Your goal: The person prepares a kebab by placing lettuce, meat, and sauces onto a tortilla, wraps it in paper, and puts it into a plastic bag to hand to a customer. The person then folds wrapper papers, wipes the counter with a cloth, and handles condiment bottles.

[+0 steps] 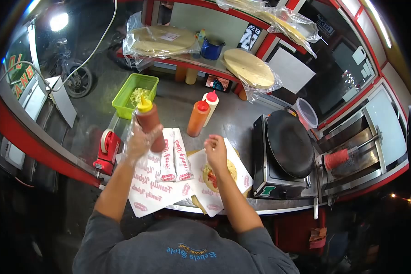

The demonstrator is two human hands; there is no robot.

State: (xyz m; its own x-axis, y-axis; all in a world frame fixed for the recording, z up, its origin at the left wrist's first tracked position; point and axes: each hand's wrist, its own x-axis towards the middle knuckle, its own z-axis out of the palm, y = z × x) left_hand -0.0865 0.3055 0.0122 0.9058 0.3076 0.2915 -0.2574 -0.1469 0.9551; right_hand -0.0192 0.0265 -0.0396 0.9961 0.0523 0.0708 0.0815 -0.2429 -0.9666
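Currently | yellow-capped bottle (pixel 150 120): in left hand (pixel 139 141) | flatbread (pixel 211 179): below right hand (pixel 216 150)

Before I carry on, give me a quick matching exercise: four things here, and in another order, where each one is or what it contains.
1. yellow-capped bottle
2. green tub
3. round black pan
4. blue pot

A. on the burner unit
B. on the shelf
C. in the left hand
D. contains pale shredded food

Pairs: 1-C, 2-D, 3-A, 4-B.
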